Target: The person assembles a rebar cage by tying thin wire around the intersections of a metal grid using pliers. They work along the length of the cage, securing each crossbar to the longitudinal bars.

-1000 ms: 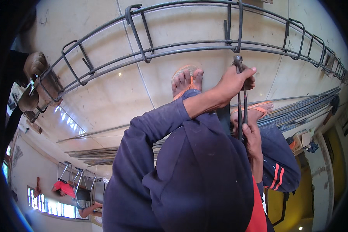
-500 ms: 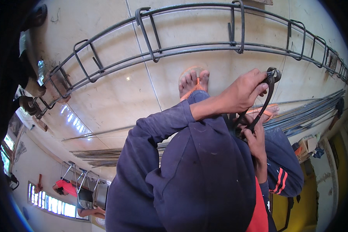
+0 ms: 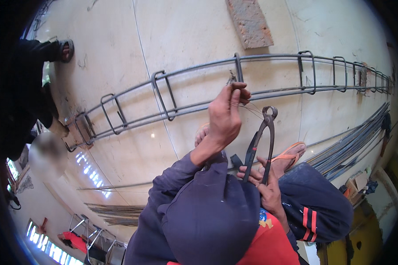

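Observation:
My left hand [image 3: 225,112] is closed in a pinch on a small bundle of thin tie wires [image 3: 231,77]. It is held above the long rebar cage [image 3: 194,109], beside one of its square stirrups [image 3: 239,68]. Loose wire ends trail from the fingers toward the pincers. Lower and to the right, my right hand [image 3: 269,190] grips the dark pincers [image 3: 269,132] by the handles, which stand apart. The pincers' jaws point up toward the cage; whether they bite on a wire I cannot tell.
A brick [image 3: 250,26] lies beyond the cage, and more bricks [image 3: 80,130] prop it near both ends. At left a co-worker's hand [image 3: 57,127] is by the cage end. Rebar bundles [image 3: 347,141] lie at right and lower left. My sandalled foot [image 3: 287,159] is near the pincers.
My left hand has moved away from the pincers' jaws, left and up to the cage, with wires in its fingers. The pincers show lower and farther left. The view has shifted, bringing the far brick in.

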A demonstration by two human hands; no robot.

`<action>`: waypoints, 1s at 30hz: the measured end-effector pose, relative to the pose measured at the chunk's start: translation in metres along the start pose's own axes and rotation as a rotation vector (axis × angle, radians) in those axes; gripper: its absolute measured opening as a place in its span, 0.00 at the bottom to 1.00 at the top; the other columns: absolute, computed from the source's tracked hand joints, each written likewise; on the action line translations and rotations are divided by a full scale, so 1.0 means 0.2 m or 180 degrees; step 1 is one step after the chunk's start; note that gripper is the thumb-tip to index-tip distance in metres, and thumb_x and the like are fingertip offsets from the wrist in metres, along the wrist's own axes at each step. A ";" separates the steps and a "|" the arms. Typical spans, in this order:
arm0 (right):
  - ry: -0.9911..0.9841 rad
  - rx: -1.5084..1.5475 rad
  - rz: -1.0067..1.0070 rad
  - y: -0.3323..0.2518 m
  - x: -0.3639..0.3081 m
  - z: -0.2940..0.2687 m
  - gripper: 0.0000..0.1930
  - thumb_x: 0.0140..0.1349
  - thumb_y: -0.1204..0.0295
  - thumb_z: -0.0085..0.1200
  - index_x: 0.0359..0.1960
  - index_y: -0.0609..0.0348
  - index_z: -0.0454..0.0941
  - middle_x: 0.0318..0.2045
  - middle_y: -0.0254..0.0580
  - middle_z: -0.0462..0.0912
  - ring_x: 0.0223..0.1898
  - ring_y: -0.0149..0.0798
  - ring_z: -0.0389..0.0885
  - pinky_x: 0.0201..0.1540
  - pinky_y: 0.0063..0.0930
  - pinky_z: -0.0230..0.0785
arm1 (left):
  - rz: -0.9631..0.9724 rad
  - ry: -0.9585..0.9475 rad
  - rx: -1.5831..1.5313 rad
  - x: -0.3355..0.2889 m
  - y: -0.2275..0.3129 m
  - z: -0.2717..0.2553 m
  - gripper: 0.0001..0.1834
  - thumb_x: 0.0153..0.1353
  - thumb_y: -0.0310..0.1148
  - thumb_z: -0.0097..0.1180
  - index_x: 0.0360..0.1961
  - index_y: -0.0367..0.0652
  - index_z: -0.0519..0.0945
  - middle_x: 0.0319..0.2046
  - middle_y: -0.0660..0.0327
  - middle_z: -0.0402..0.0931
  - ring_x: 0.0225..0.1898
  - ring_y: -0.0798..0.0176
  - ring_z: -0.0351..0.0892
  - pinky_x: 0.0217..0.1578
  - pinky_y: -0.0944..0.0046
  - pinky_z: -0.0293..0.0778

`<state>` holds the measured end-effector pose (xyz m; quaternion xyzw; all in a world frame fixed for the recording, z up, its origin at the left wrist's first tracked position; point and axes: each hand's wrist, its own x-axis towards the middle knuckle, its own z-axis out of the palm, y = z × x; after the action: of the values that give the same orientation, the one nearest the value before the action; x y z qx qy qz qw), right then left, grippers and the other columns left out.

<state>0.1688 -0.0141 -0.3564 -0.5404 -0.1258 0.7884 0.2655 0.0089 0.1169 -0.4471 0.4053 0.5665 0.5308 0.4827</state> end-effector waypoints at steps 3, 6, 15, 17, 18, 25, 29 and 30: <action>-0.0248 -0.0289 -0.0496 -0.08 0.03 0.01 0.34 0.54 0.86 0.34 0.66 0.58 0.48 0.58 0.62 0.67 0.55 0.50 0.73 0.48 0.33 0.72 | -0.0212 -0.0513 -0.0118 0.12 0.21 -0.09 0.14 0.71 0.29 0.38 0.49 0.32 0.71 0.26 0.61 0.74 0.28 0.69 0.73 0.33 0.70 0.71; -0.0527 -0.0228 -0.0763 -0.15 0.09 -0.02 0.35 0.51 0.87 0.33 0.66 0.59 0.49 0.56 0.59 0.70 0.47 0.44 0.78 0.36 0.26 0.72 | -0.0630 -0.1007 -0.0019 0.27 0.41 -0.19 0.17 0.71 0.31 0.37 0.51 0.31 0.72 0.19 0.69 0.61 0.22 0.76 0.61 0.23 0.73 0.59; -0.0833 0.0561 -0.0645 -0.50 0.18 -0.06 0.41 0.44 0.82 0.39 0.67 0.57 0.50 0.48 0.58 0.76 0.41 0.42 0.80 0.40 0.29 0.74 | -0.0663 -0.1512 0.0955 0.72 1.00 -0.10 0.22 0.72 0.42 0.38 0.45 0.33 0.77 0.18 0.73 0.54 0.21 0.77 0.51 0.23 0.74 0.52; -0.0667 0.0634 -0.0861 -0.64 0.17 -0.12 0.41 0.44 0.82 0.39 0.67 0.56 0.49 0.47 0.57 0.75 0.39 0.41 0.80 0.39 0.30 0.75 | -0.0630 -0.1475 0.0858 0.76 1.18 0.01 0.22 0.72 0.42 0.38 0.44 0.34 0.77 0.18 0.72 0.58 0.21 0.78 0.52 0.23 0.74 0.54; -0.0521 0.0637 -0.0928 -0.72 0.15 -0.14 0.41 0.44 0.83 0.38 0.67 0.56 0.50 0.47 0.55 0.75 0.38 0.40 0.80 0.37 0.30 0.75 | -0.0623 -0.1461 0.0793 0.75 1.27 0.06 0.22 0.72 0.42 0.38 0.43 0.34 0.77 0.17 0.72 0.60 0.21 0.78 0.53 0.23 0.74 0.55; 0.0555 0.0531 -0.1793 -1.44 -0.56 -0.34 0.41 0.42 0.84 0.39 0.66 0.51 0.56 0.45 0.43 0.71 0.34 0.31 0.76 0.30 0.19 0.71 | -0.0961 -0.2027 0.1028 0.51 2.26 0.21 0.22 0.71 0.44 0.39 0.50 0.37 0.74 0.29 0.66 0.76 0.30 0.75 0.64 0.33 0.73 0.62; 0.1875 -0.0142 -0.2525 -1.81 -1.22 -0.44 0.39 0.46 0.83 0.39 0.66 0.49 0.55 0.44 0.36 0.69 0.25 0.22 0.61 0.22 0.12 0.54 | -0.1229 -0.2240 0.1032 0.31 2.72 0.35 0.27 0.71 0.50 0.33 0.45 0.39 0.78 0.29 0.67 0.76 0.28 0.74 0.63 0.32 0.70 0.64; 0.2040 0.0047 -0.2544 -1.88 -1.38 -0.40 0.38 0.49 0.83 0.39 0.67 0.49 0.54 0.44 0.35 0.68 0.25 0.22 0.61 0.21 0.12 0.53 | -0.1142 -0.2190 0.1265 0.24 2.86 0.42 0.27 0.71 0.50 0.34 0.42 0.39 0.80 0.29 0.65 0.76 0.30 0.72 0.67 0.35 0.68 0.67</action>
<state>0.4245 0.1373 0.0132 -0.6628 -0.2293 0.4210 0.5753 0.0514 0.2427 0.1186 0.5388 0.5253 0.1532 0.6406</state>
